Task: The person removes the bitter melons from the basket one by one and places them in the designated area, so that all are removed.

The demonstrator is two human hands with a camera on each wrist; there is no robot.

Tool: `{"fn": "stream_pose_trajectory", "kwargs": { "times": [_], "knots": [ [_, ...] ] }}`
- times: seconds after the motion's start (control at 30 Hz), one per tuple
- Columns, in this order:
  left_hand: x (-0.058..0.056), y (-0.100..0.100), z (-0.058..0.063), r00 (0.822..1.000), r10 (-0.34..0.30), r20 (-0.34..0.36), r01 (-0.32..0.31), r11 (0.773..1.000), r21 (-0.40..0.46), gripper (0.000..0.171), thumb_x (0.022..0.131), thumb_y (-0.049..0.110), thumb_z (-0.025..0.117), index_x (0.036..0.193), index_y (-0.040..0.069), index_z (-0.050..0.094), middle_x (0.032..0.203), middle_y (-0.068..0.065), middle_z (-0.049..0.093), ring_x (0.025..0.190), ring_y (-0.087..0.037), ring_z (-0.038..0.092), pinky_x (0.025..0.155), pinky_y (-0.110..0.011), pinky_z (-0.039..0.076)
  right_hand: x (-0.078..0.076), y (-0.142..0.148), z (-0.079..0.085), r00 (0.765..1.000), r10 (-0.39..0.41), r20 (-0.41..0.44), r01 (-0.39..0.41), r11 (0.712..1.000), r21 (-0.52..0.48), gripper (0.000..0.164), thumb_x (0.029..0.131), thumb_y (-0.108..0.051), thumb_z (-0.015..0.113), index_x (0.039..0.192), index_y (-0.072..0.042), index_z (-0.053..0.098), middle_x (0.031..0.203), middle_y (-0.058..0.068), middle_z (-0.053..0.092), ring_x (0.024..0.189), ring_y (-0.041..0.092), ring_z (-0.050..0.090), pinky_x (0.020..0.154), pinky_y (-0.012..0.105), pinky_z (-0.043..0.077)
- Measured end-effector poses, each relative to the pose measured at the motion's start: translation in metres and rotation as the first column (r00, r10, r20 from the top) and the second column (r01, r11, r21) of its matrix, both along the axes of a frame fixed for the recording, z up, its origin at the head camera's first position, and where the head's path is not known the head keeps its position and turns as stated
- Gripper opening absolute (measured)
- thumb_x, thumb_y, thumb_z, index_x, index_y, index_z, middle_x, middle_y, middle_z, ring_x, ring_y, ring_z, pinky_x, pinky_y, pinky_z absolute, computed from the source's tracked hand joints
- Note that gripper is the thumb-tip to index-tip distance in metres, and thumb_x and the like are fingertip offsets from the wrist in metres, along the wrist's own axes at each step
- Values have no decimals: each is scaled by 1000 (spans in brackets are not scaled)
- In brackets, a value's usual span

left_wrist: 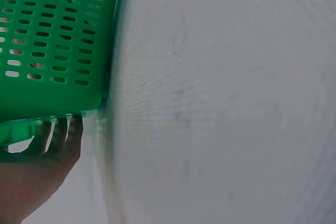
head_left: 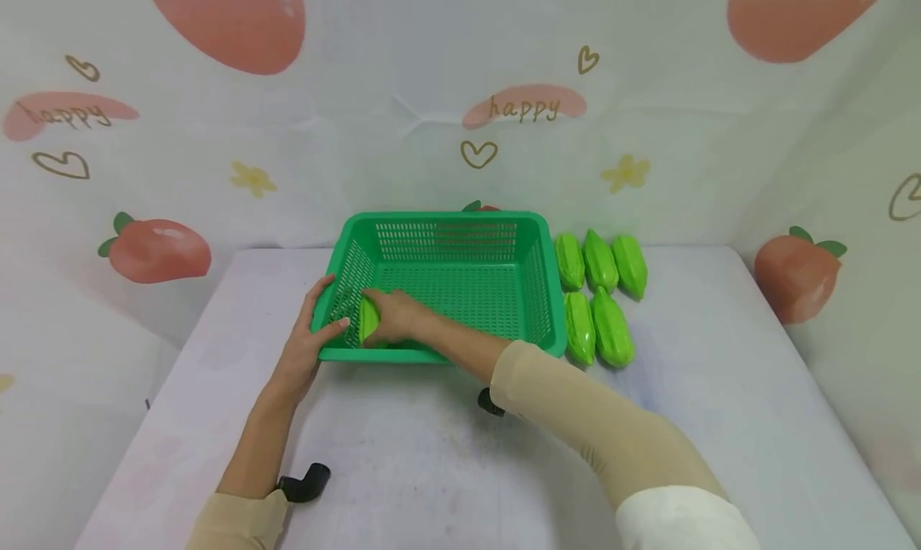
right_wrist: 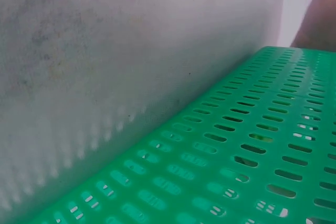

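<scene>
A green slotted plastic basket (head_left: 446,217) stands on the white table. My left hand (head_left: 304,348) grips its left rim, with the thumb over the inner side. In the left wrist view the fingers (left_wrist: 74,137) curl under the rim, outside the slotted wall. Reaching across into the front left corner, my right hand (head_left: 398,316) holds a bright green star fruit (head_left: 368,318) low in the basket. The hand partly covers this fruit. Slotted basket wall (right_wrist: 226,156) fills much of the right wrist view, and the right hand's grip is hidden there.
Several more green star fruits stand to the basket's right in two rows, one of them (head_left: 613,330) at the front right. A black bent piece (head_left: 305,484) shows beside the left forearm, another (head_left: 492,402) below the right. A printed cloth (head_left: 403,158) hangs behind the table.
</scene>
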State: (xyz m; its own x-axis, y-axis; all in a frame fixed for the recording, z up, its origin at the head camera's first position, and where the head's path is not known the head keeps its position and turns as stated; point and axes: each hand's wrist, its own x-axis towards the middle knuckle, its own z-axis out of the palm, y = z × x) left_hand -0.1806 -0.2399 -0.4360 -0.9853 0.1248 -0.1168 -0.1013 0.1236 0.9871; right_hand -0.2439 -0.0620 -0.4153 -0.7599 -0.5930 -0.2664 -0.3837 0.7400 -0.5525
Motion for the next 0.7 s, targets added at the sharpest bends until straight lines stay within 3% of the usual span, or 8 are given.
{"fn": "stream_pose_trajectory", "kwargs": {
  "times": [0.2,0.4,0.7],
  "knots": [
    [-2,1,-2,1000,6,7,-6,1000,3,73,102,11,52,159,36,14,166,0,2,150,-26,10,118,-51,12,-3,8,3,999,6,45,-4,999,-50,96,82,-36,81,157,-11,27,149,8,47,131,22,48,105,32,39],
    [-2,0,-1,1000,19,22,-19,1000,-23,73,102,13,52,158,39,14,166,-1,4,149,-28,14,117,-52,16,-6,23,7,992,32,119,-16,991,-132,95,83,-33,79,158,-11,25,147,8,49,120,19,50,101,32,40],
    [-1,0,-2,1000,12,21,-12,1000,-21,72,102,15,52,158,40,13,164,-2,7,145,-29,18,113,-49,22,-11,51,12,959,42,280,59,937,-343,95,85,-29,79,160,-18,21,140,8,47,107,19,49,93,32,42]
  ]
}}
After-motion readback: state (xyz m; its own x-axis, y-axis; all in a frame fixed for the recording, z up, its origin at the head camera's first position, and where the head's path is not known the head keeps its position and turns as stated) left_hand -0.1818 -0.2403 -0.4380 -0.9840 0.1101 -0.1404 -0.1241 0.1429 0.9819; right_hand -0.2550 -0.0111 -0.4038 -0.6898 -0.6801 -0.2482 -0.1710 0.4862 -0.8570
